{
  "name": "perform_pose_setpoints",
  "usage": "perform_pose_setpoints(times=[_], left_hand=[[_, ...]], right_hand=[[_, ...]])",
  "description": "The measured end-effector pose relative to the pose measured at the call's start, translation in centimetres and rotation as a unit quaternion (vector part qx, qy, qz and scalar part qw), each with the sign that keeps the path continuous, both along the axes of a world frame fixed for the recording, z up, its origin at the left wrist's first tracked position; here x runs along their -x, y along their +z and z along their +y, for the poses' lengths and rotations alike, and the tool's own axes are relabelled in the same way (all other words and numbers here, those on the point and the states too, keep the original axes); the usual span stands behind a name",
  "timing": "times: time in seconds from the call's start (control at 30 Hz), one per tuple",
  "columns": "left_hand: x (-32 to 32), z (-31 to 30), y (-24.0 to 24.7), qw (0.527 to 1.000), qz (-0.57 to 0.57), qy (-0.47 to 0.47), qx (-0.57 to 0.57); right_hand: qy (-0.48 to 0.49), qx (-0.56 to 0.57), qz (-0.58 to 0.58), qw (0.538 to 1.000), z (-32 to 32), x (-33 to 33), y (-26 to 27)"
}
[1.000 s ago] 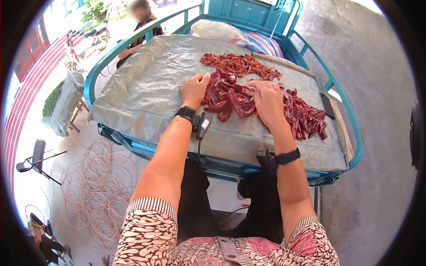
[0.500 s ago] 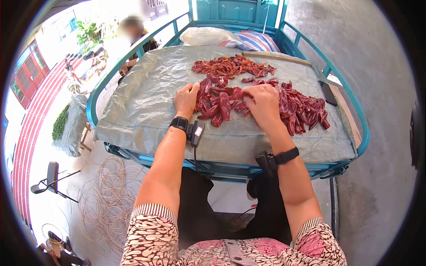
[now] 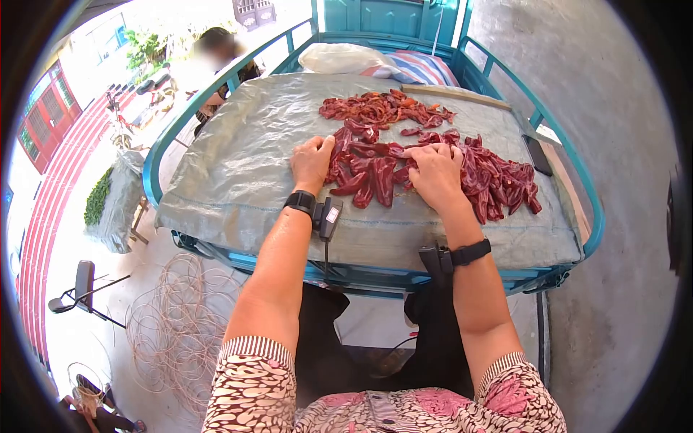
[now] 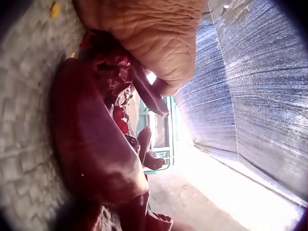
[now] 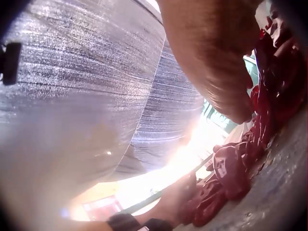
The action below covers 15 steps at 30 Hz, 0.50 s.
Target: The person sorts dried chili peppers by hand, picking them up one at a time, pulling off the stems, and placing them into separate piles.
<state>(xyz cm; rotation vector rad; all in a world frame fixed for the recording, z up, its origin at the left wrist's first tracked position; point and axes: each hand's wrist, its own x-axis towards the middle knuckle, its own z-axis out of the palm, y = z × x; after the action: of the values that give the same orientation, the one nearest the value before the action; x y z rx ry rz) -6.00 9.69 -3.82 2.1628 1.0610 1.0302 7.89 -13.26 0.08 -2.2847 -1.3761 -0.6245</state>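
Lowered right hand [image 3: 437, 175] to red chilies [image 3: 382, 180] toward near edge of tarp [image 3: 361, 229], left hand [image 3: 311, 166] alongside, perhaps corralling; both hands' finger hold unclear.

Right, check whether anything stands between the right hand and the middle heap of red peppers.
Nothing visible does. The fingers of the right hand are right at the near side of the middle heap. The phone lies off to the right, past the right-hand heap.

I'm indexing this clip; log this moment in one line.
left hand: at left edge of middle red peppers | right hand: at their right side | grip: unclear | peppers: on grey sheet
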Motion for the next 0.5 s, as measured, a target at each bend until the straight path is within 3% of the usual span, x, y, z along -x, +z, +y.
perform_pose_setpoints(times=[0.07,0.17,0.4,0.43,0.5], left_hand=[[0.0,0.2,-0.1,1.000,0.011,-0.002,0.001],[0.0,0.1,-0.1,1.000,0.018,-0.004,-0.003],[0.1,-0.2,0.4,0.999,0.009,-0.013,0.033],[0.0,-0.3,0.5,0.999,0.010,-0.012,0.033],[0.1,-0.3,0.5,0.999,0.010,-0.010,0.031]], right_hand=[[-0.012,0.015,-0.055,0.998,0.2,-0.1,-0.8],[0.000,0.028,-0.032,0.999,0.3,0.0,-0.1],[-0.094,-0.134,-0.014,0.986,0.6,0.1,2.7],[-0.104,-0.120,-0.040,0.986,0.8,0.2,3.0],[-0.086,-0.124,0.015,0.988,2.0,-0.2,3.2]])
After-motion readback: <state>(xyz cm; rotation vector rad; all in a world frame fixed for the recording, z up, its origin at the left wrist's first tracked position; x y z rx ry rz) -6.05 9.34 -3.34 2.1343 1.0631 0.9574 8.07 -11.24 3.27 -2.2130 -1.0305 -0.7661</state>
